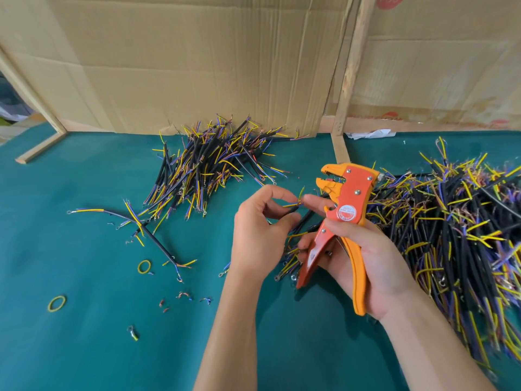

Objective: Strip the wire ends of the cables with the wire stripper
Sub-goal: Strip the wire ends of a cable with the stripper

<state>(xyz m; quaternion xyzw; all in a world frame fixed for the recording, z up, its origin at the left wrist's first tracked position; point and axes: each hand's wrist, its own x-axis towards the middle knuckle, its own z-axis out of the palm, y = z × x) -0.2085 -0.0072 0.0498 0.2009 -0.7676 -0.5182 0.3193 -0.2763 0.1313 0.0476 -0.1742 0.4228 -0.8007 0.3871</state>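
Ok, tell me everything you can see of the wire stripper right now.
The wire stripper is an orange-and-yellow hand tool, plastic-looking, with metal rivets and a round red-and-white label on its body. It has two long handles, spread apart, and the toothed jaws at its top stand open with nothing in them. It is held upright above the green table, jaws pointing left. The right hand grips its handles. The left hand pinches a cable just beside it.

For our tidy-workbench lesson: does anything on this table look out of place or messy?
Yes. Snipped insulation scraps and two loose rubber bands lie scattered on the green mat, and a few cables lie apart from the pile.
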